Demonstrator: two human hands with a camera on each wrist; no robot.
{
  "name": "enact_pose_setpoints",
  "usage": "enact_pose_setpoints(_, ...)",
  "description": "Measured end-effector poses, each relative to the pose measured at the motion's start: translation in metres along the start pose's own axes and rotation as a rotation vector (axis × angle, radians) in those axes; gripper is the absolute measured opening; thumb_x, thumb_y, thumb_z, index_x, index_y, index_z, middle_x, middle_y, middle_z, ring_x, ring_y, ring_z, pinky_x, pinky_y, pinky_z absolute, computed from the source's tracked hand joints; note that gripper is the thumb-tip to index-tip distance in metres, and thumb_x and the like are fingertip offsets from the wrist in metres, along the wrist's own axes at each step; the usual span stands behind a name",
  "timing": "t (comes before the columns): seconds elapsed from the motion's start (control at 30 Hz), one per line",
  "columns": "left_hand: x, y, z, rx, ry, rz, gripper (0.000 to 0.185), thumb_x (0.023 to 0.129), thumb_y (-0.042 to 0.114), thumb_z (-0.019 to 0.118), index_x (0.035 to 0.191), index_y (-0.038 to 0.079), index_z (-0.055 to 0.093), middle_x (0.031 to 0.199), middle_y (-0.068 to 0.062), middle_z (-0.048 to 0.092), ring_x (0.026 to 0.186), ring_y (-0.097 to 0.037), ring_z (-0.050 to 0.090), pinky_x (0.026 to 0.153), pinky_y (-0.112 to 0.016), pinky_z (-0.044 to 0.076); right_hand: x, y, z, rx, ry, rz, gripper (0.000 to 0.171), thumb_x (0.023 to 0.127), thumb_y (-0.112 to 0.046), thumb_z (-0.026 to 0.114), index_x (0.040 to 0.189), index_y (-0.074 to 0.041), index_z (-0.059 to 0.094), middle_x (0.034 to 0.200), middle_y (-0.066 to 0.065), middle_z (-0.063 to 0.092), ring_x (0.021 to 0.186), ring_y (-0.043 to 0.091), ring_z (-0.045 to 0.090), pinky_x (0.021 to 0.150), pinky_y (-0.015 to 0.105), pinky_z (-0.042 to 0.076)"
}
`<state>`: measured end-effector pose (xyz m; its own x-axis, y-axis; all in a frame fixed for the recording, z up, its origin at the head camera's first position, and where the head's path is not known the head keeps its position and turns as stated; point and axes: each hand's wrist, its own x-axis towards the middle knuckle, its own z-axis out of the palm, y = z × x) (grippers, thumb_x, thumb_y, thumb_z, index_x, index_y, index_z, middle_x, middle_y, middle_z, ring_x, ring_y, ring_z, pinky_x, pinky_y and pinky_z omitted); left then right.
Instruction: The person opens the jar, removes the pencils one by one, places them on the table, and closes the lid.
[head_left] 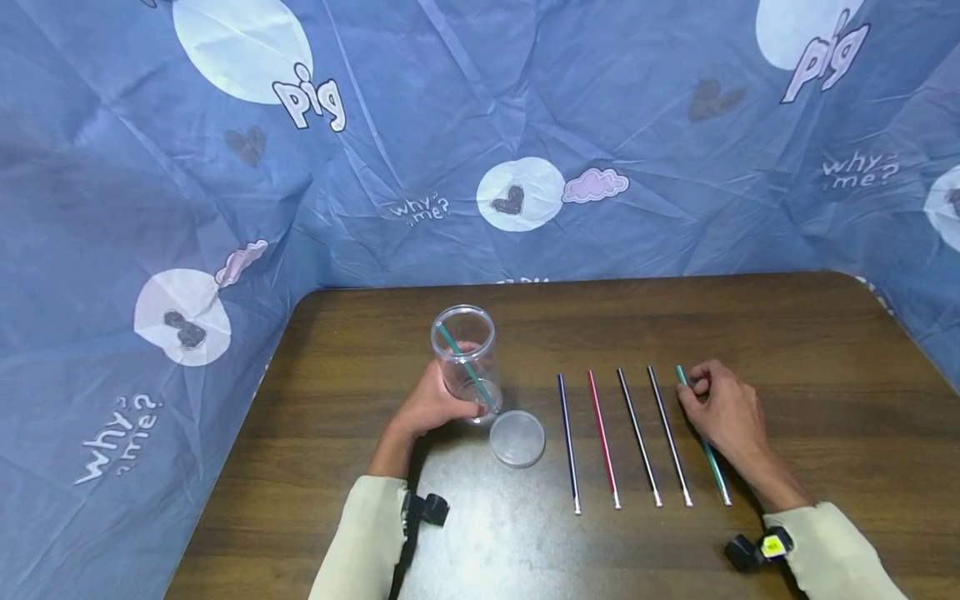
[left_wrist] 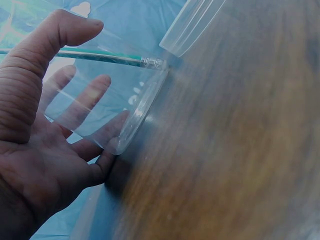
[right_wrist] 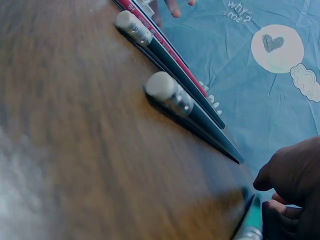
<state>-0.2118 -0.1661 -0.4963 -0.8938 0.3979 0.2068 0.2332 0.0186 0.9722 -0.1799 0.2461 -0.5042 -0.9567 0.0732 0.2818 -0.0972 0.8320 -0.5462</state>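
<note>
My left hand grips a clear plastic jar standing upright on the wooden table. One teal pencil leans inside it. In the left wrist view my fingers show through the jar wall, and that pencil's ferrule end rests at the jar's bottom. My right hand pinches another teal pencil near its far tip; this pencil lies on the table. In the right wrist view my fingertips curl at the teal pencil.
The jar's clear lid lies flat just right of the jar. A dark blue pencil, a red one and two black ones lie in a parallel row. Blue printed cloth walls the table.
</note>
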Motion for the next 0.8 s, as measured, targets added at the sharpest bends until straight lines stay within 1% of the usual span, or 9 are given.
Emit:
enact_pose_setpoints(0.2, -0.002, 0.000, -0.001, -0.003, 0.005, 0.010, 0.081, 0.059, -0.018, 0.075, 0.133, -0.001, 0.046, 0.123, -0.026, 0.062, 0.108, -0.034, 0.062, 0.093, -0.037, 0.052, -0.002, -0.004, -0.002, -0.004, 0.036, 0.042, 0.027, 0.088, -0.020, 0.069, 0.104, 0.000, 0.061, 0.086, 0.015, 0.067, 0.073, 0.032, 0.062, 0.059, 0.045, 0.043)
enact_pose_setpoints(0.4, -0.003, -0.001, -0.002, 0.020, 0.006, -0.010, 0.080, 0.059, -0.015, 0.076, 0.132, 0.000, 0.047, 0.123, -0.023, 0.063, 0.107, -0.030, 0.064, 0.093, -0.038, 0.052, -0.004, -0.011, -0.003, 0.004, 0.087, 0.019, 0.027, 0.087, -0.019, 0.070, 0.105, 0.000, 0.062, 0.085, 0.013, 0.069, 0.071, 0.030, 0.062, 0.060, 0.045, 0.043)
enact_pose_setpoints(0.6, -0.002, 0.000, -0.001, 0.041, 0.016, -0.020, 0.081, 0.060, -0.017, 0.077, 0.133, 0.001, 0.047, 0.123, -0.023, 0.063, 0.108, -0.036, 0.063, 0.094, -0.038, 0.052, -0.003, -0.023, -0.004, 0.020, 0.112, -0.038, 0.028, 0.086, -0.016, 0.071, 0.107, 0.001, 0.061, 0.082, 0.011, 0.069, 0.062, 0.020, 0.061, 0.058, 0.041, 0.044)
enact_pose_setpoints(0.8, -0.001, 0.001, -0.001, 0.025, 0.003, -0.018, 0.081, 0.059, -0.017, 0.077, 0.133, -0.001, 0.047, 0.123, -0.028, 0.062, 0.110, -0.044, 0.061, 0.094, -0.040, 0.052, -0.002, -0.040, -0.006, 0.040, 0.143, -0.106, 0.027, 0.084, -0.013, 0.073, 0.104, 0.001, 0.062, 0.080, 0.010, 0.068, 0.059, 0.018, 0.060, 0.056, 0.043, 0.046)
